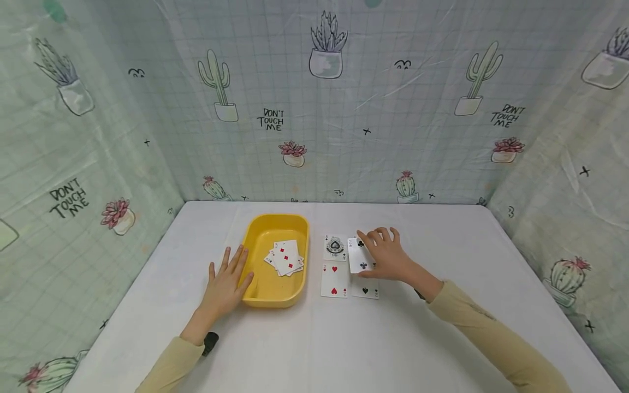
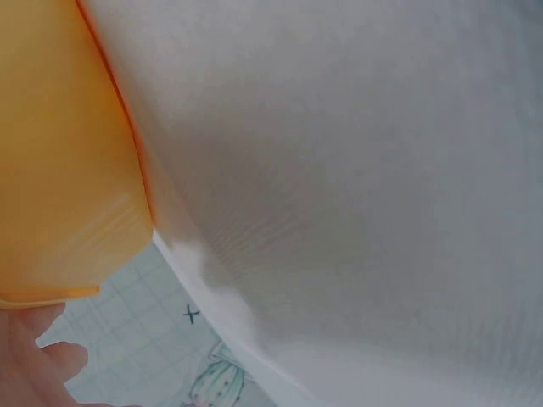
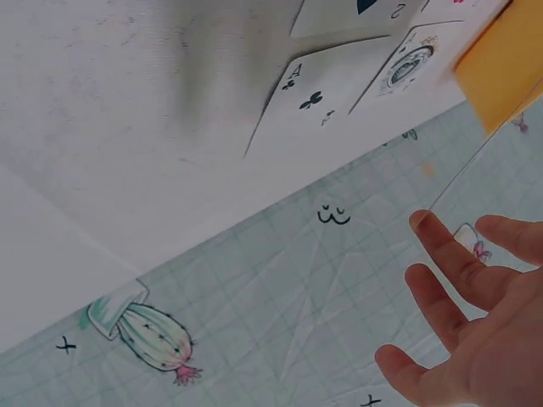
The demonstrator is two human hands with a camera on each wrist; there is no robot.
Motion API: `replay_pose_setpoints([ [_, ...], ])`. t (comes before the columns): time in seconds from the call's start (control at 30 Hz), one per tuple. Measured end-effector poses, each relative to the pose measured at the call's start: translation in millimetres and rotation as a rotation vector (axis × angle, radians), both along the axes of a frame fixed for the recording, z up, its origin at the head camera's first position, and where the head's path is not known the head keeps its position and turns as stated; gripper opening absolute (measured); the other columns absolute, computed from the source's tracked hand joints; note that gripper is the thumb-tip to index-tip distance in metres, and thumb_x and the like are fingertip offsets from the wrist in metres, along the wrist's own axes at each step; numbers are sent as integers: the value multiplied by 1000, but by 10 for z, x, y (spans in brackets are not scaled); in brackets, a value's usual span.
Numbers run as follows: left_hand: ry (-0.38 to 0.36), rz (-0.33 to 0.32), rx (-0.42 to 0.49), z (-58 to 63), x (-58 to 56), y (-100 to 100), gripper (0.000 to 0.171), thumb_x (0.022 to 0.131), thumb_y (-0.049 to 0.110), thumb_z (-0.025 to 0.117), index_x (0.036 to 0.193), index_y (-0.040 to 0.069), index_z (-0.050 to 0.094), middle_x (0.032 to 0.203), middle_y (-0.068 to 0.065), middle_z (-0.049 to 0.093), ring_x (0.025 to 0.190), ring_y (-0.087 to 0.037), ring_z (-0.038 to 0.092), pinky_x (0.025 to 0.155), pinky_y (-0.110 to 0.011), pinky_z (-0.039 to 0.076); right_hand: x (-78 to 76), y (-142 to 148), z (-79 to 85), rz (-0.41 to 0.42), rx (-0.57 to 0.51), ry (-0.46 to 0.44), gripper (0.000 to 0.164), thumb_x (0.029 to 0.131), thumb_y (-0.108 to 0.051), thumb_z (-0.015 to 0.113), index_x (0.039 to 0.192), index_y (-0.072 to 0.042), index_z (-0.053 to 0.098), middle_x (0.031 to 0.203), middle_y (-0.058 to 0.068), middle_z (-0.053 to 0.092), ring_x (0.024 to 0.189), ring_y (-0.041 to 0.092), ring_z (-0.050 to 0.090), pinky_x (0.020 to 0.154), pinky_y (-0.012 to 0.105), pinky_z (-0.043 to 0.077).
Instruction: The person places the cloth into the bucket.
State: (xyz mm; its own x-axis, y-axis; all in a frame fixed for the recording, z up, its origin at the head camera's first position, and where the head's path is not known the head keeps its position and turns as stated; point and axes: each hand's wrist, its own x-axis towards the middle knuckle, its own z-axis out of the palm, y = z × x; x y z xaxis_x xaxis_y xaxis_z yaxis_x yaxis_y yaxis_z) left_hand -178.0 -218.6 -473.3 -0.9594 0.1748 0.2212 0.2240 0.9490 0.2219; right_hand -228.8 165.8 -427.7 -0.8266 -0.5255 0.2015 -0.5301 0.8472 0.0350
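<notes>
"Where is the card now?"

"The two of clubs (image 1: 357, 260) is in the right hand (image 1: 388, 261). The index finger is at its far edge and the thumb at its near edge, so the card is pinched between them, with most of its face showing on the left side of the hand."

"And the other fingers?"

"Lifted and apart from the card. In the right wrist view the card is nearly edge-on, just a thin line running from a fingertip."

"What lies under it?"

"From the head camera it covers the ace of clubs (image 3: 310, 100), which the right wrist view shows face up on the table (image 1: 314, 349). It also hides the far part of the two of spades (image 1: 365, 290). Just left of those are the ace of spades (image 1: 335, 248) and, nearer the person, the two of hearts (image 1: 334, 280)."

"What about the left hand (image 1: 221, 290)?"

"Well apart from that card. Its fingers are straight and spread, resting at the left rim of the yellow tray (image 1: 267, 293)."

"Anything in the tray?"

"A small overlapping pile, the three of diamonds (image 1: 286, 256) on top, toward the right wall. The left hand is not touching it."
</notes>
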Motion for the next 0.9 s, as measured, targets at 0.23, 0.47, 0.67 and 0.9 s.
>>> replay_pose_setpoints([
  [0.23, -4, 0, 10, 4, 14, 4, 62, 91, 35, 44, 143, 10, 20, 149, -9, 20, 137, -37, 10, 99, -69, 9, 61, 137, -79, -37, 33, 3, 100, 60, -59, 70, 137, -7, 34, 118, 12, 49, 113, 33, 36, 96, 62, 20],
  [0.47, 8, -4, 18, 16, 22, 19, 61, 91, 33, 45, 142, 9, 22, 149, -10, 21, 137, -38, 11, 98, -69, 8, 108, 320, -208, -60, 47, 28, 99, 59, -60, 70, 135, -6, 36, 115, 12, 50, 111, 33, 37, 94, 62, 22],
  [0.67, 18, -8, 13, 28, 13, 13, 61, 91, 33, 45, 142, 8, 22, 149, -11, 21, 137, -37, 10, 98, -69, 9, 156, 460, -283, -64, 36, 35, 98, 59, -60, 70, 133, -4, 38, 114, 13, 50, 109, 34, 37, 93, 62, 21],
  [0.9, 1, -6, 6, 19, -4, 10, 62, 91, 34, 44, 143, 10, 21, 149, -9, 19, 137, -36, 9, 99, -69, 9, 206, 611, -372, -96, 40, 11, 97, 59, -59, 70, 132, -4, 40, 115, 14, 51, 110, 35, 39, 93, 63, 22],
])
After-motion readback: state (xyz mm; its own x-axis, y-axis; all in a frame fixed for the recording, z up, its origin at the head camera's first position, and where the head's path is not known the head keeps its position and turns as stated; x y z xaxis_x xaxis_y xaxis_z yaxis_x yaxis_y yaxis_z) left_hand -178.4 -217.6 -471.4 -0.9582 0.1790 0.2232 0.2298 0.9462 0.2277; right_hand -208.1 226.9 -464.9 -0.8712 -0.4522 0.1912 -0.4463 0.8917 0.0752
